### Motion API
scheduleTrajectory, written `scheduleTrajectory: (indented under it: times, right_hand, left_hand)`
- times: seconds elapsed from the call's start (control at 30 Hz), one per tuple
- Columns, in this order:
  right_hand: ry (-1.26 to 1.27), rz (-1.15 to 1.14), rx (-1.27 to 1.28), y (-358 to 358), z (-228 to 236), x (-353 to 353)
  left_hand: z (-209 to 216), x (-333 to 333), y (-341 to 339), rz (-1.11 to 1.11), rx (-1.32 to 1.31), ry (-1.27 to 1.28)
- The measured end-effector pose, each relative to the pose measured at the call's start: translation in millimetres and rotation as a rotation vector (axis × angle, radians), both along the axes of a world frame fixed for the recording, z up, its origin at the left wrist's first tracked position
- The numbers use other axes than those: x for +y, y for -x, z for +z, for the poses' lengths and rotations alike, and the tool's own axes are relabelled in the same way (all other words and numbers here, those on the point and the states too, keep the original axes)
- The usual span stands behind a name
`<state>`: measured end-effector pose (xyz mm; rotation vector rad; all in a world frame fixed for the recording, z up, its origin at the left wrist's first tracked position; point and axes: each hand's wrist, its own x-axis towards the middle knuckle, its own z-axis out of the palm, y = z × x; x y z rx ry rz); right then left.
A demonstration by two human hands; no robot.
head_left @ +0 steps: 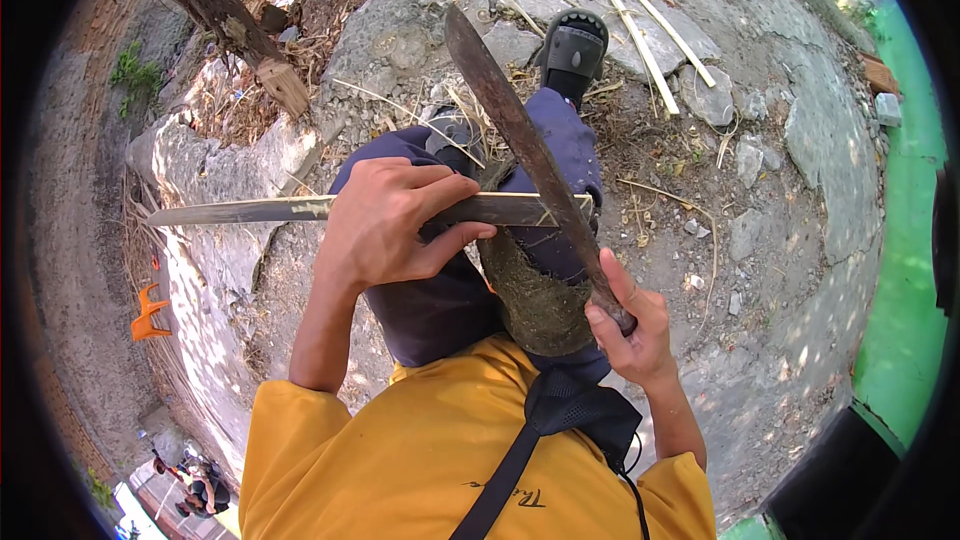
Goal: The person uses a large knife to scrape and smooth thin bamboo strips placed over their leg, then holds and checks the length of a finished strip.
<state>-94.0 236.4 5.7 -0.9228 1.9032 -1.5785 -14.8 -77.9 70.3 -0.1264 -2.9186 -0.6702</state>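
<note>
The dark strip (240,212) lies crosswise in the left hand (395,210), fingers closed on it. The right hand (640,335) grips the knife (529,150), blade crossing over the strip. Beyond the fingers: cracked ground (780,200), pale strips (648,60); far right, a green surface (905,270).

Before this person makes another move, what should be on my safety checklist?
1. Left hand gripping the long strip: ok.
2. Right hand holding the blade at its lower end: ok.
3. Left fingers apart from the blade: ok, a gap shows.
4. Trouser leg out from behind the blade in view: not ok, they overlap.
5. Blade touching the strip: cannot tell; they cross in view.
</note>
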Motion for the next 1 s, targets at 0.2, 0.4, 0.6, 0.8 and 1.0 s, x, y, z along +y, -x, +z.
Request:
scheduleTrajectory:
  times: [0.2,0.4,0.6,0.8,1.0]
  right_hand:
    - [-0.001,-0.016,-0.139,4,15,-19]
    - [-0.152,0.066,-0.09,20,62,-42]
    - [-0.21,0.085,-0.183,27,70,-47]
    - [-0.157,0.093,-0.147,22,57,-41]
    - [-0.21,0.091,-0.17,14,64,-29]
  left_hand:
    - [1,4,-1,0.01,-0.002,-0.015]
    - [-3,5,-4,0.006,0.027,-0.001]
    - [-3,4,-4,0.015,0.017,0.041]
    - [-1,4,-4,0.022,-0.007,0.053]
    - [1,12,-4,0.038,0.019,0.03]
